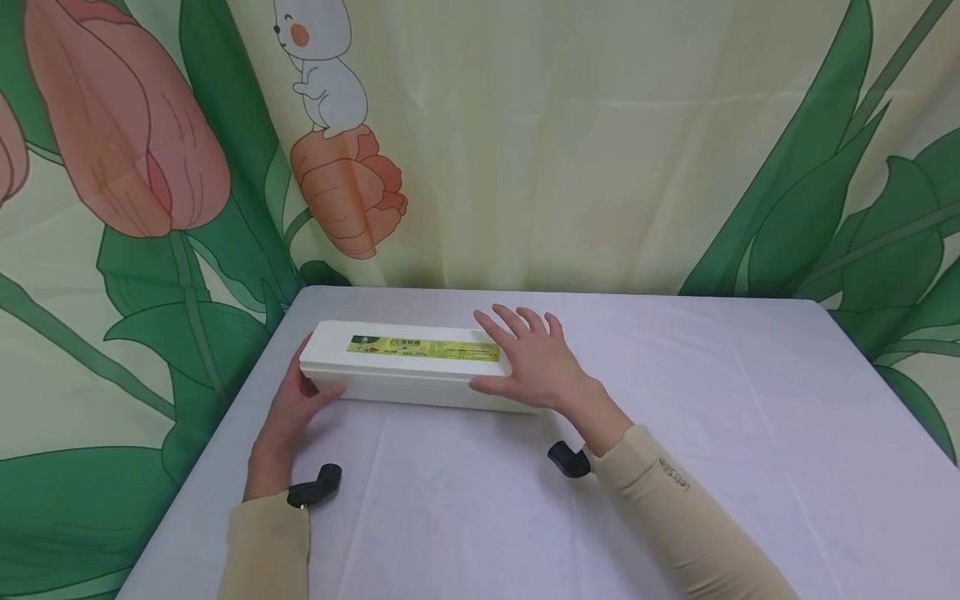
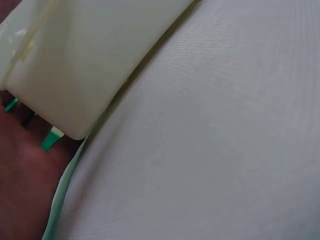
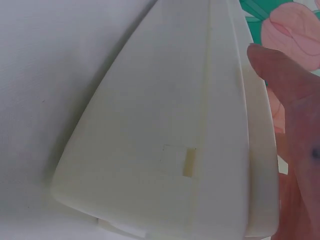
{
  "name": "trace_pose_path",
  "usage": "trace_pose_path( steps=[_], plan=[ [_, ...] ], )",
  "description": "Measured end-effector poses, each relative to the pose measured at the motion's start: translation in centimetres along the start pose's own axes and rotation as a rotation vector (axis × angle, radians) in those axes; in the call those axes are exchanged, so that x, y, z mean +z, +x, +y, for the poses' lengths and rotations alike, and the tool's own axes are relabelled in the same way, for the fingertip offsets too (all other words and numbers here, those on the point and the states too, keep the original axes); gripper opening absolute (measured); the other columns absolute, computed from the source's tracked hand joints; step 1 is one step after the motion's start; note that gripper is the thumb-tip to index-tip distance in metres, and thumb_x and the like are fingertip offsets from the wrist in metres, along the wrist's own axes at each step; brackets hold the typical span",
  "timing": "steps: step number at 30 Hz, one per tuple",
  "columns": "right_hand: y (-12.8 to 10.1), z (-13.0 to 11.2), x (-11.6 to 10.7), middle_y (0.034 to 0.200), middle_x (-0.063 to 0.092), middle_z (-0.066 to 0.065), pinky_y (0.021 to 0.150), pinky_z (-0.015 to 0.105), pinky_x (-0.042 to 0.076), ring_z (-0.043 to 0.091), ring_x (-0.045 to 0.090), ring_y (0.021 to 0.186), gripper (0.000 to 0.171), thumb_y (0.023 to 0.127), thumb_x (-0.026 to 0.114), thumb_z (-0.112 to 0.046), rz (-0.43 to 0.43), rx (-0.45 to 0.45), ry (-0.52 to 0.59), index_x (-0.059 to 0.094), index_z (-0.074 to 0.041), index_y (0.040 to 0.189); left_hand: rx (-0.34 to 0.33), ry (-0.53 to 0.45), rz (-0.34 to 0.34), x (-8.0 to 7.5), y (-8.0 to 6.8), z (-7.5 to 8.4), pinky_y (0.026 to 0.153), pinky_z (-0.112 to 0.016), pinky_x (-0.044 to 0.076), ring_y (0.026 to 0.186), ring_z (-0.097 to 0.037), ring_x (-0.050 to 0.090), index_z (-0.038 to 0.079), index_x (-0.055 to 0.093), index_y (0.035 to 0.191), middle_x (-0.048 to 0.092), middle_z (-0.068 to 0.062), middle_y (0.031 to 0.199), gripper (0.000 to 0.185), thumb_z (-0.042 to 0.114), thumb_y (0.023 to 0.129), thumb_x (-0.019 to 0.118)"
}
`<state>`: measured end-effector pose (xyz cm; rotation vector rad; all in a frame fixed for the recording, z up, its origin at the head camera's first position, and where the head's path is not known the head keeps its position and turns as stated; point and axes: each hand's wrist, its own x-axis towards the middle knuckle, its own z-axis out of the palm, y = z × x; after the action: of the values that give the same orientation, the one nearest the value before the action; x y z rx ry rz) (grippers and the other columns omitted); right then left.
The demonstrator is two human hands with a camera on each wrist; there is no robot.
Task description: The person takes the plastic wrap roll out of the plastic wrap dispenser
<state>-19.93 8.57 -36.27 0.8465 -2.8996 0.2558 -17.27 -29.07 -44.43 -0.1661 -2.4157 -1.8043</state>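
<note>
A long white box (image 1: 408, 367) with a yellow-green label on its lid lies crosswise on the left part of the table (image 1: 712, 433). My left hand (image 1: 291, 407) holds the box's left end, thumb on the front face and fingers round the end. My right hand (image 1: 534, 360) rests on the right end of the lid with its fingers straight and spread, the thumb along the front edge. The left wrist view shows the box's corner (image 2: 85, 60) against my palm (image 2: 22, 185). In the right wrist view, the box's end (image 3: 170, 140) lies beside a finger (image 3: 292, 100).
A white cloth covers the table; its left edge runs close to the box. A curtain printed with tulips, leaves and a rabbit (image 1: 480, 142) hangs right behind the table. Black camera mounts sit at both wrists (image 1: 315, 485) (image 1: 567, 459).
</note>
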Motion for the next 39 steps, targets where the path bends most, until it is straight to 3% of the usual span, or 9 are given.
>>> trace_pose_path(
  steps=[6, 9, 13, 21, 30, 39],
  plan=[
    [0.1, -0.1, 0.0, 0.161, 0.033, 0.008, 0.109, 0.063, 0.025, 0.039, 0.033, 0.142, 0.092, 0.086, 0.063, -0.069, -0.036, 0.007, -0.015, 0.03, -0.026, 0.161, -0.058, 0.056, -0.026, 0.0, -0.2, -0.4, 0.103, -0.019, 0.038, 0.138, -0.031, 0.039, 0.012, 0.01, 0.162, 0.031, -0.016, 0.16, 0.101, 0.009, 0.088, 0.078],
    [0.3, 0.0, 0.0, 0.161, 0.034, 0.009, 0.108, 0.062, 0.028, 0.039, 0.035, 0.141, 0.093, 0.086, 0.063, -0.069, -0.055, 0.002, -0.013, 0.03, -0.026, 0.161, -0.073, 0.075, -0.028, 0.0, -0.2, -0.6, 0.113, -0.037, 0.035, 0.14, -0.033, 0.037, 0.012, 0.009, 0.162, 0.03, -0.016, 0.16, 0.104, 0.011, 0.086, 0.081],
    [0.4, 0.1, -0.1, 0.161, 0.034, 0.01, 0.105, 0.06, 0.034, 0.039, 0.038, 0.139, 0.095, 0.084, 0.065, -0.069, -0.083, -0.007, 0.002, 0.029, -0.026, 0.161, -0.086, 0.098, -0.028, -0.1, -0.1, -0.7, 0.115, -0.056, 0.029, 0.142, -0.038, 0.035, 0.011, 0.01, 0.162, 0.029, -0.019, 0.16, 0.106, 0.013, 0.084, 0.083],
    [0.8, 0.3, 0.1, 0.158, 0.037, 0.01, 0.101, 0.056, 0.039, 0.037, 0.043, 0.136, 0.098, 0.082, 0.068, -0.068, -0.121, -0.024, 0.015, 0.028, -0.027, 0.161, -0.106, 0.148, -0.017, -0.2, 0.1, -1.0, 0.115, -0.057, 0.027, 0.144, -0.04, 0.033, 0.006, 0.015, 0.16, 0.031, -0.022, 0.159, 0.1, 0.019, 0.086, 0.083],
    [0.9, 0.4, 0.4, 0.143, 0.05, 0.005, 0.092, 0.052, 0.043, 0.03, 0.052, 0.123, 0.092, 0.082, 0.071, -0.064, -0.079, -0.057, 0.015, 0.037, -0.027, 0.158, -0.09, 0.161, 0.017, 0.0, 0.2, -0.8, 0.116, -0.055, 0.028, 0.144, -0.039, 0.033, 0.004, 0.02, 0.159, 0.034, -0.022, 0.158, 0.092, 0.019, 0.09, 0.078],
    [0.9, 0.7, 0.7, 0.143, 0.05, 0.003, 0.089, 0.051, 0.041, 0.03, 0.051, 0.122, 0.088, 0.083, 0.071, -0.063, -0.067, -0.072, 0.031, 0.038, -0.029, 0.157, -0.117, 0.157, 0.005, 0.0, 0.2, -0.4, 0.116, -0.055, 0.028, 0.145, -0.04, 0.031, 0.003, 0.015, 0.16, 0.03, -0.023, 0.16, 0.095, 0.017, 0.09, 0.078]
  ],
)
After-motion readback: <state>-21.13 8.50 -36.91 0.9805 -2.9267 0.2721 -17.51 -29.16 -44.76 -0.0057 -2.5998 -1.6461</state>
